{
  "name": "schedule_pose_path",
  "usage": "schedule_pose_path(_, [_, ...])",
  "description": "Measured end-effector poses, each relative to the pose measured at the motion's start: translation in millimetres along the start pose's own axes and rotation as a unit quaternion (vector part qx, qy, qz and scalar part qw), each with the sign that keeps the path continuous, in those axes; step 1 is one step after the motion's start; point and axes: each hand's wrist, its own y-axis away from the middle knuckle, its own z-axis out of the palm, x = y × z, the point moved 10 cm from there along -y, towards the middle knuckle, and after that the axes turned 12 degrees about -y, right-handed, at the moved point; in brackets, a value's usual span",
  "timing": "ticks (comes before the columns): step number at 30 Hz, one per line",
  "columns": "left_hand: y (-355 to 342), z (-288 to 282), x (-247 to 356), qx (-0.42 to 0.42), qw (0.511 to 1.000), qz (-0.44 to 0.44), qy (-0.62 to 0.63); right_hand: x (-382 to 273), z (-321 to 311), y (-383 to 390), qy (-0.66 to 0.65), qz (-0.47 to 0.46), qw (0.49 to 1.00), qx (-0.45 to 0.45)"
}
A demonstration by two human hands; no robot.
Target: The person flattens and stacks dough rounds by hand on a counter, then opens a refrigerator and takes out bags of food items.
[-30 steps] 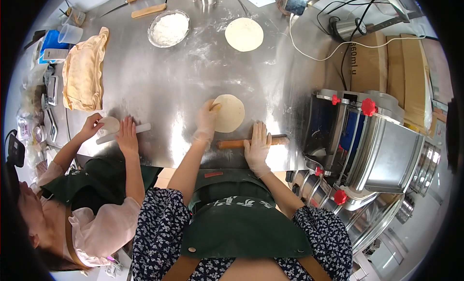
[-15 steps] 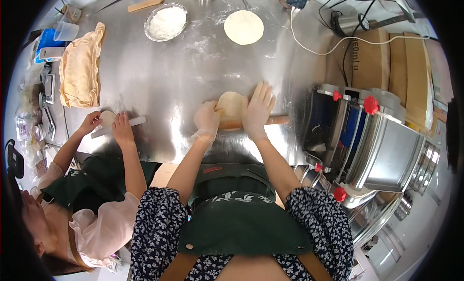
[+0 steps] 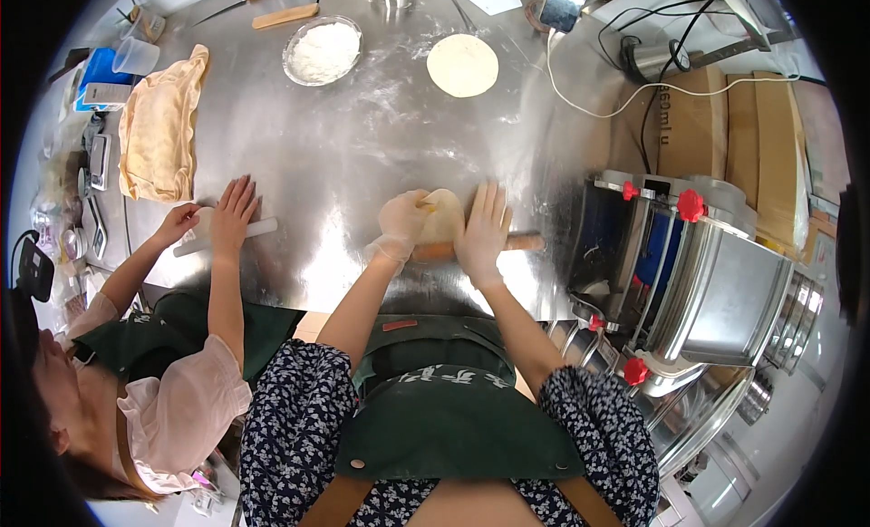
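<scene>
My gloved left hand (image 3: 404, 221) pinches the near-round pale dough sheet (image 3: 442, 212) at its upper left. A wooden rolling pin (image 3: 521, 242) crosses the dough's lower part, partly hidden by my hands. My gloved right hand (image 3: 482, 232) lies flat on the pin at the right of the dough, fingers stretched forward.
A co-worker's hands (image 3: 234, 212) work a white pin (image 3: 261, 226) at left. Beyond lie folded dough (image 3: 159, 128), a flour bowl (image 3: 319, 54), a dough round (image 3: 462, 65) and a phone (image 3: 564, 3) with cables. A steel machine (image 3: 725, 291) and cardboard (image 3: 693, 119) stand right.
My right hand and pin moved forward under or onto the dough, then slightly back. My left hand shifted right with the dough's edge. The co-worker's right hand moved farther forward.
</scene>
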Motion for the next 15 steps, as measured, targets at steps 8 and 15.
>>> schedule_pose_path(8, [27.5, -20.8, -22.9, -0.005, 0.994, -0.104, -0.025, 4.1, 6.5, -12.0, 0.058, 0.04, 0.997, -0.014])
schedule_pose_path(15, [26.1, 5.1, -45.9, 0.074, 0.979, -0.122, 0.147, 0.4, 2.8, 1.7, -0.02, 0.003, 0.998, 0.055])
